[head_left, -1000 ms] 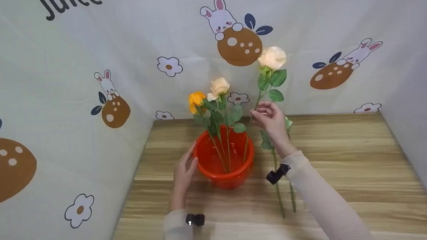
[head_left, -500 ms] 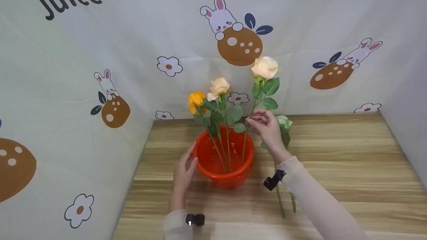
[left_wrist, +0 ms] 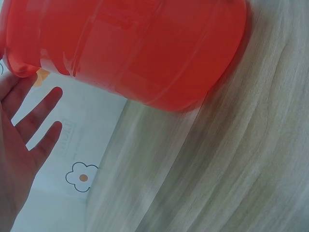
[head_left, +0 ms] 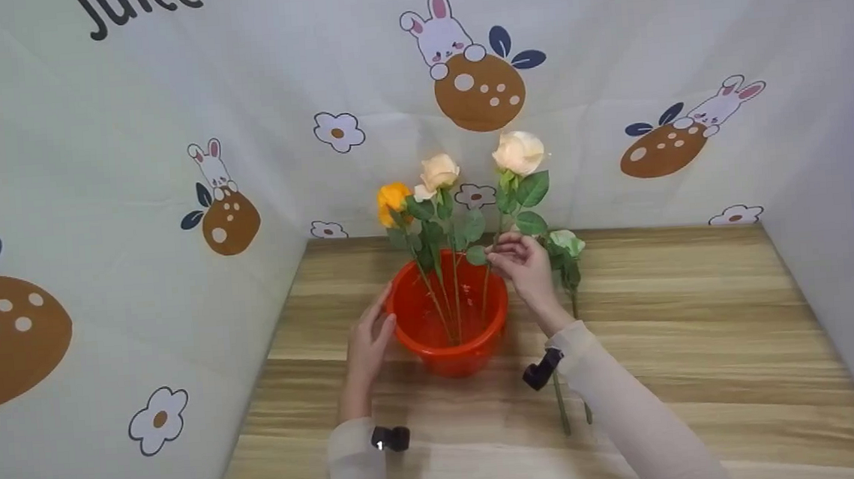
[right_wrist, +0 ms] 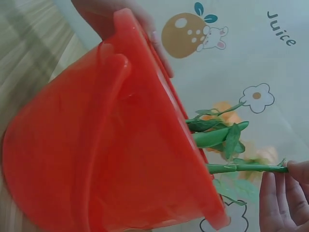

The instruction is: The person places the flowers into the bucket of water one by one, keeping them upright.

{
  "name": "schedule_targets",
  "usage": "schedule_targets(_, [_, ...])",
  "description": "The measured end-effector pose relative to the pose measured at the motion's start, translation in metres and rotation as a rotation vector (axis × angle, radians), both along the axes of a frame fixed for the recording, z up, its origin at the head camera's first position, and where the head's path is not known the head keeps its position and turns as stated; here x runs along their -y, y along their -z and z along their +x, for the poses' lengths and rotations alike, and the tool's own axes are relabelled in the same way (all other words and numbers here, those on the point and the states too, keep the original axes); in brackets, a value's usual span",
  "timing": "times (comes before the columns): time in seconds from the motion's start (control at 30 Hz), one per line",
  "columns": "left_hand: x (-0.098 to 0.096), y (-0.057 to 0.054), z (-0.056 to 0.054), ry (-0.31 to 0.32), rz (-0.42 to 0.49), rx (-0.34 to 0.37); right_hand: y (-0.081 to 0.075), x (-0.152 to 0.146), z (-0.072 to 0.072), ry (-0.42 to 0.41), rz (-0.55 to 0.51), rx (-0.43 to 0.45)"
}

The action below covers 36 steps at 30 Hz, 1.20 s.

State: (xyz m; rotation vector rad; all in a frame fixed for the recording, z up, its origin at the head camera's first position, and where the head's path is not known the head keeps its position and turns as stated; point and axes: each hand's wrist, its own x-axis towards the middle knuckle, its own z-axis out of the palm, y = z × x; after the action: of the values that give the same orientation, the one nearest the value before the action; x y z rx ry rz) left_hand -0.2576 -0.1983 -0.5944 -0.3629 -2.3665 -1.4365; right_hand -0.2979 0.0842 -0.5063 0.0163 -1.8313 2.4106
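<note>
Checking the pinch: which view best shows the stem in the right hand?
Right wrist: the stem appears close up, pinched by the right hand. The head view shows it smaller, running into the red bucket; left wrist doesn't show it.

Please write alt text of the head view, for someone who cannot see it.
A person's right hand holds a pale flower, its lower end inside a red bucket that the left hand touches. An orange flower and a second pale flower also stand there; a greenish flower lies on the table to the right.
</note>
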Motion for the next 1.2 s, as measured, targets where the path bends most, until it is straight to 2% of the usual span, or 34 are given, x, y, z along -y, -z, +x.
schedule_targets(0.3, [0.001, 0.001, 0.000, 0.018, 0.027, 0.013, 0.011, 0.003, 0.000, 0.026, 0.096, -0.003])
schedule_targets(0.53, [0.000, 0.000, 0.000, 0.037, 0.052, 0.006, 0.020, 0.003, -0.002, 0.031, 0.126, 0.003])
schedule_targets(0.77, [0.001, -0.001, 0.002, 0.029, 0.042, 0.041, 0.020, 0.005, -0.002, 0.041, 0.168, 0.022])
schedule_targets(1.0, [0.000, -0.002, 0.001, 0.008, 0.013, 0.004, 0.015, 0.006, -0.001, 0.047, 0.335, 0.012])
schedule_targets(1.1, [-0.003, -0.007, 0.003, 0.002, 0.001, -0.001, 0.015, 0.007, 0.000, 0.039, 0.374, -0.010])
schedule_targets(1.2, [-0.006, -0.020, 0.010, 0.011, -0.012, 0.008, 0.015, 0.008, 0.000, 0.031, 0.401, -0.039])
